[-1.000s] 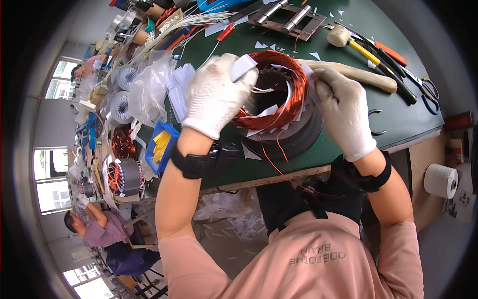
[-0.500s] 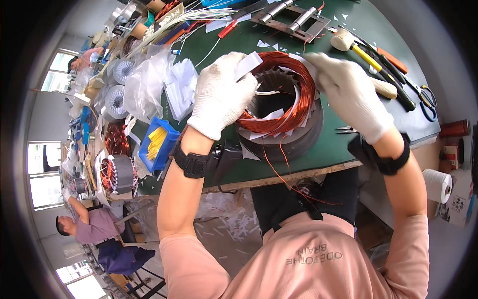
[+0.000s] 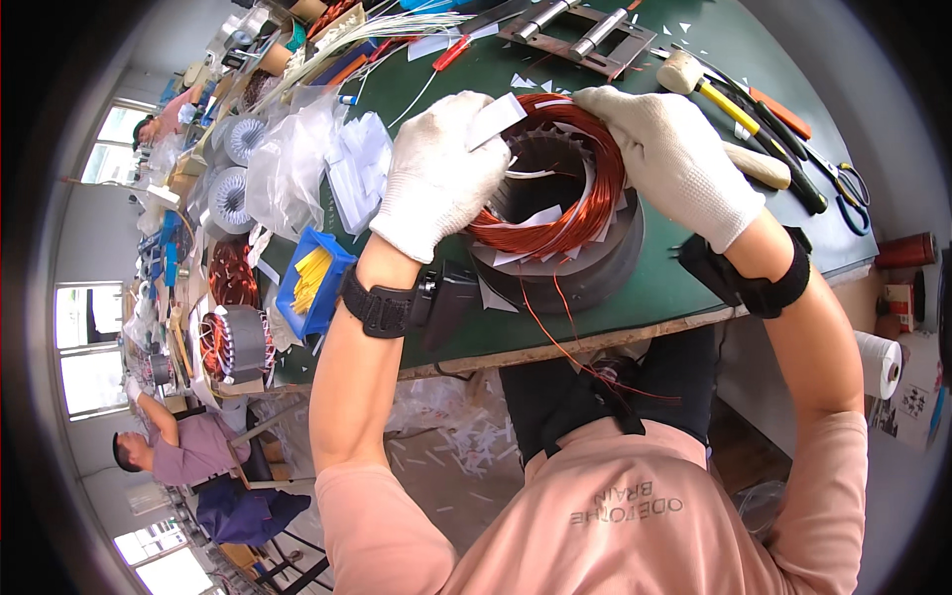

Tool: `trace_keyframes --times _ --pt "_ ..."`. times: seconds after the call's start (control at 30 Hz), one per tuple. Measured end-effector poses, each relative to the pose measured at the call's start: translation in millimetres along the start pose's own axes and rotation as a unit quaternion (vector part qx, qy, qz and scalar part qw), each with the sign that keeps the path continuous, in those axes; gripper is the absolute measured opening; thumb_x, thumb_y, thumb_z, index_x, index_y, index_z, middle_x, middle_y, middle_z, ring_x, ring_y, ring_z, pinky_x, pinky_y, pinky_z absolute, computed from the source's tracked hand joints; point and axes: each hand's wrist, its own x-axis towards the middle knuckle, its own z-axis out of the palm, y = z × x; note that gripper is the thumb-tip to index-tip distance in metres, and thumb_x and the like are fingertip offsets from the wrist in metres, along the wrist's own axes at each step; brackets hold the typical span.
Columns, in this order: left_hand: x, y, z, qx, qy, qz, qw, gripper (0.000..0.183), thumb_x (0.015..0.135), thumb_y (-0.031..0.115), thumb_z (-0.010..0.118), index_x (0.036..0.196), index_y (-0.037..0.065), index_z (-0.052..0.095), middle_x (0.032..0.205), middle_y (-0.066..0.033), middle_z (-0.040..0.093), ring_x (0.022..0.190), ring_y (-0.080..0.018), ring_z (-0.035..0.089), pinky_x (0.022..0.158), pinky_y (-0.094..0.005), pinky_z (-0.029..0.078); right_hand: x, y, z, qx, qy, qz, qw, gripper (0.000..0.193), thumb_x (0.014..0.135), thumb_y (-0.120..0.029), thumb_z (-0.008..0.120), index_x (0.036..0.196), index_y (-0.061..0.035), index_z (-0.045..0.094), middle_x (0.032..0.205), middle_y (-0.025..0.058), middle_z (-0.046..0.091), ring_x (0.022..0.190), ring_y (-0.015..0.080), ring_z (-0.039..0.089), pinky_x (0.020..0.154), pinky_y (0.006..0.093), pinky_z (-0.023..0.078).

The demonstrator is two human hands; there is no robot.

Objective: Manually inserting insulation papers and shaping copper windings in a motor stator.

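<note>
A motor stator (image 3: 613, 260) stands near the table's front edge, topped by a ring of copper winding (image 3: 555, 236) with white paper insulation tucked around it. At the ring's left side, my gloved left hand (image 3: 443, 174) is closed on a strip of white insulation paper (image 3: 496, 121). My gloved right hand (image 3: 669, 149) rests at the ring's far right, its fingertips on the copper wires; the fingers are pressed together, and whatever they hold is hidden. Loose copper leads (image 3: 565, 342) hang from the stator over the table edge.
To the left lie white paper sheets (image 3: 359, 174), a plastic bag (image 3: 288, 164) and a blue bin (image 3: 315, 283) of yellow strips. A mallet (image 3: 709, 89), scissors (image 3: 850, 196) and other tools lie at right. A metal frame (image 3: 580, 40) sits behind. Another person (image 3: 183, 451) sits far left.
My right hand has moved left and slightly away from me, onto the far right of the copper ring. My left hand, still with the paper strip, has shifted slightly up.
</note>
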Motion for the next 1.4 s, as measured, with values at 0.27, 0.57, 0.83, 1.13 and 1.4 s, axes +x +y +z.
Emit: trace_keyframes --times 0.27,0.57,0.83,1.13,1.4 --pt "4 0 1 -0.002 -0.003 0.022 1.0 0.026 0.077 0.022 0.057 0.096 0.006 0.064 0.089 -0.0185 0.065 0.086 -0.0369 0.064 0.078 -0.0428 0.052 -5 2 7 -0.002 0.021 0.018 1.0 0.029 0.088 -0.005 0.047 0.109 -0.0059 0.066 0.084 0.0224 0.066 0.079 0.0377 0.066 0.073 0.0431 0.052" --pt "11 20 8 0.109 0.094 0.109 0.983 0.031 0.073 0.022 0.072 0.1 0.007 0.065 0.1 -0.0142 0.063 0.085 -0.0335 0.066 0.075 -0.0412 0.054 34 45 -22 -0.101 0.0 -0.297 0.949 0.021 0.087 -0.01 0.057 0.104 0.0014 0.058 0.092 0.0154 0.059 0.075 0.0292 0.059 0.067 0.0368 0.05" --pt "27 18 9 0.113 0.084 0.177 0.974 0.008 0.083 0.009 0.06 0.087 0.003 0.064 0.078 -0.0142 0.063 0.07 -0.0273 0.061 0.067 -0.0327 0.048 45 3 -22 0.138 -0.188 0.163 0.959 0.027 0.09 -0.021 0.059 0.102 0.0023 0.065 0.085 0.0174 0.066 0.079 0.0249 0.063 0.072 0.0361 0.049" --pt "25 -6 13 -0.002 0.034 0.077 0.996 0.027 0.081 0.024 0.067 0.099 0.004 0.069 0.085 -0.0194 0.068 0.08 -0.0334 0.068 0.074 -0.0368 0.053 49 -1 -30 0.095 -0.231 0.123 0.961 0.034 0.091 -0.03 0.06 0.104 0.0005 0.065 0.093 0.018 0.069 0.086 0.0301 0.065 0.078 0.0381 0.048" --pt "25 -9 8 0.053 0.036 0.138 0.988 0.024 0.079 0.019 0.063 0.097 0.005 0.069 0.086 -0.0198 0.068 0.081 -0.0361 0.067 0.074 -0.0393 0.053 56 5 3 -0.071 -0.21 -0.034 0.974 0.034 0.091 -0.03 0.058 0.102 0.0016 0.066 0.092 0.0194 0.068 0.086 0.0322 0.065 0.078 0.0396 0.049"
